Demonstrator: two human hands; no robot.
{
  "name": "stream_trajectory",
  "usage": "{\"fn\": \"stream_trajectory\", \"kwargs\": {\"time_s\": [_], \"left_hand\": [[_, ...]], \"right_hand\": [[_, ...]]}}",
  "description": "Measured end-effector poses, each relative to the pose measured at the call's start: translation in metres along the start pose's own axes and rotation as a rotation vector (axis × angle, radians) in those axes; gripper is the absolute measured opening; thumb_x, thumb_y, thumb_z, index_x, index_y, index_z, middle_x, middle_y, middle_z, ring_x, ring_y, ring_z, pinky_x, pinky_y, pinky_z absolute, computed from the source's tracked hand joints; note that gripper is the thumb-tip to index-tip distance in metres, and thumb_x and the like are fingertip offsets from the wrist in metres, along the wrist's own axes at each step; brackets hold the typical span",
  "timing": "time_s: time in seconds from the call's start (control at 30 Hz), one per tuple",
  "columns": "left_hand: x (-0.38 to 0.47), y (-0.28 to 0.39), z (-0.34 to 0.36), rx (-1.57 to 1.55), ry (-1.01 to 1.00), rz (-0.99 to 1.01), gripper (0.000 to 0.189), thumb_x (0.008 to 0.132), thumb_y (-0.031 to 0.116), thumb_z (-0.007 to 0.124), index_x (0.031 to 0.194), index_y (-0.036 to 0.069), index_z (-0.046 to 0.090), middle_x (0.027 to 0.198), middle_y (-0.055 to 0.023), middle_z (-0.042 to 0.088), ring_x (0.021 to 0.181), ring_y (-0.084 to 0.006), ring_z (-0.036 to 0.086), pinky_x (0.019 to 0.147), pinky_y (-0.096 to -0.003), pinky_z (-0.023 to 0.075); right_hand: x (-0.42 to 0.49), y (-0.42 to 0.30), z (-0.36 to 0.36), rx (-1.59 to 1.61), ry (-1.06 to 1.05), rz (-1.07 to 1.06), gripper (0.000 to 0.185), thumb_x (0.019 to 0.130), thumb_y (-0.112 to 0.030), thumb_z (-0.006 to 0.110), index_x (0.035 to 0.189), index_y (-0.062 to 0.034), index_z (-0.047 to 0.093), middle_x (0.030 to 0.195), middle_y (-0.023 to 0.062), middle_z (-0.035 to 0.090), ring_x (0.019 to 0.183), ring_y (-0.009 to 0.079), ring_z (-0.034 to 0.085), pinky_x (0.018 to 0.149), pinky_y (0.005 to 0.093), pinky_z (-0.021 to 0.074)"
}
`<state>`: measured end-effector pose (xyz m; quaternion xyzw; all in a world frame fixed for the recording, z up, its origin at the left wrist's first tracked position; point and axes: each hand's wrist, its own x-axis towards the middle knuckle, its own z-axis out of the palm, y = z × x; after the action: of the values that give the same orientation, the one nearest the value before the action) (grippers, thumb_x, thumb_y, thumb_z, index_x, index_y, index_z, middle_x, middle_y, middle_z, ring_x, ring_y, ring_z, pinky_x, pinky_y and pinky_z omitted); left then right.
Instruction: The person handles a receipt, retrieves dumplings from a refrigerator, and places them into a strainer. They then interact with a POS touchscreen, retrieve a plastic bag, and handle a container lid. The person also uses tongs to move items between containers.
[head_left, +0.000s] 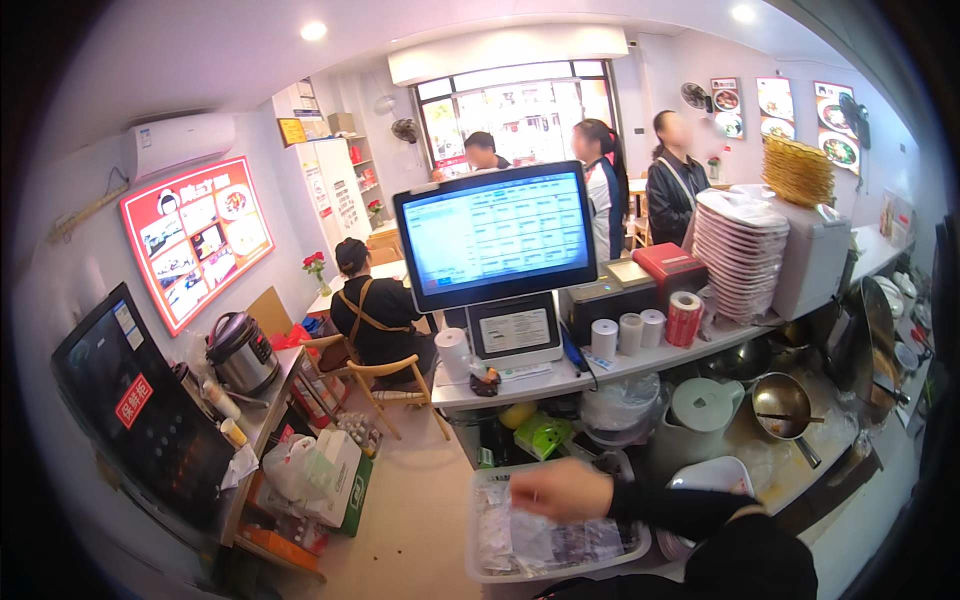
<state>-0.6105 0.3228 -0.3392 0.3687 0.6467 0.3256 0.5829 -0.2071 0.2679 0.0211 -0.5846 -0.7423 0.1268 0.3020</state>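
My right hand (566, 491), in a black sleeve, is over a white plastic tub (480, 574) below the counter. Its fingers are curled and blurred, so whether something is between them cannot be made out. Clear plastic packets (517, 540) fill the tub. Behind the hand lies a green plastic packet (541, 435), near a bundle of clear plastic (619, 405). To the right stands a pale green jug (701, 409), with a white container (712, 476) in front. My left hand is out of view.
A lit touchscreen terminal (499, 232), paper rolls (604, 339) and wrapped stacked bowls (739, 255) stand on the counter (525, 384). A metal pan (781, 405) sits lower right. One person (379, 315) sits beyond the counter; several others stand. Left are a pressure cooker (241, 352) and cartons (341, 472).
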Motion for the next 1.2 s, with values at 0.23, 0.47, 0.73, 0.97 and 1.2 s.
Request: {"fn": "stream_trajectory", "kwargs": {"time_s": [0.23, 0.47, 0.73, 0.97, 1.2], "left_hand": [[-0.075, 0.136, 0.052, 0.131, -0.378, 0.315, 0.028, 0.096, 0.025, 0.051, 0.101, 0.001, 0.065, 0.103, -0.0118, 0.066, 0.091, -0.0205, 0.063, 0.081, -0.0316, 0.0501], [-0.202, 0.179, 0.175, 0.167, -1.229, 0.613, 0.031, 0.095, 0.019, 0.058, 0.122, 0.005, 0.057, 0.103, -0.0063, 0.062, 0.094, -0.0145, 0.057, 0.087, -0.0289, 0.0466], [-0.238, 0.177, 0.233, 0.383, -2.084, 0.481, 0.052, 0.089, 0.039, 0.061, 0.118, -0.002, 0.054, 0.118, -0.0124, 0.06, 0.111, -0.0199, 0.056, 0.094, -0.0305, 0.043], [-0.282, 0.122, 0.259, 0.745, -2.306, 0.278, 0.049, 0.088, 0.035, 0.069, 0.122, 0.001, 0.057, 0.106, -0.0081, 0.065, 0.095, -0.014, 0.059, 0.079, -0.0308, 0.0469], [-0.345, 0.059, 0.295, 1.057, -2.436, 0.178, 0.05, 0.092, 0.038, 0.059, 0.123, -0.001, 0.054, 0.115, -0.015, 0.063, 0.103, -0.0239, 0.059, 0.088, -0.0354, 0.0464]], "right_hand": [[-0.09, -0.024, 0.089, 0.518, -0.2, 0.12, 0.028, 0.096, -0.032, 0.055, 0.09, -0.0049, 0.059, 0.073, 0.0163, 0.058, 0.067, 0.0331, 0.058, 0.063, 0.0391, 0.046], [-0.156, -0.007, 0.103, 0.521, -0.139, -0.045, 0.02, 0.091, -0.024, 0.063, 0.096, -0.0048, 0.066, 0.083, 0.0114, 0.065, 0.074, 0.0256, 0.062, 0.068, 0.0339, 0.0488], [-0.207, -0.028, 0.119, 0.488, -0.173, 0.236, 0.008, 0.091, -0.008, 0.059, 0.086, -0.0047, 0.063, 0.082, 0.0114, 0.062, 0.07, 0.023, 0.059, 0.06, 0.0344, 0.0492], [-0.246, -0.055, 0.092, 0.461, -0.07, 0.541, 0.008, 0.091, -0.009, 0.059, 0.086, -0.0044, 0.063, 0.081, 0.0114, 0.062, 0.07, 0.0229, 0.059, 0.06, 0.0341, 0.0491], [-0.338, -0.085, 0.08, 0.447, 0.041, 0.664, 0.008, 0.091, -0.01, 0.059, 0.087, -0.0042, 0.062, 0.081, 0.0114, 0.061, 0.069, 0.0229, 0.059, 0.061, 0.0337, 0.049]]}}
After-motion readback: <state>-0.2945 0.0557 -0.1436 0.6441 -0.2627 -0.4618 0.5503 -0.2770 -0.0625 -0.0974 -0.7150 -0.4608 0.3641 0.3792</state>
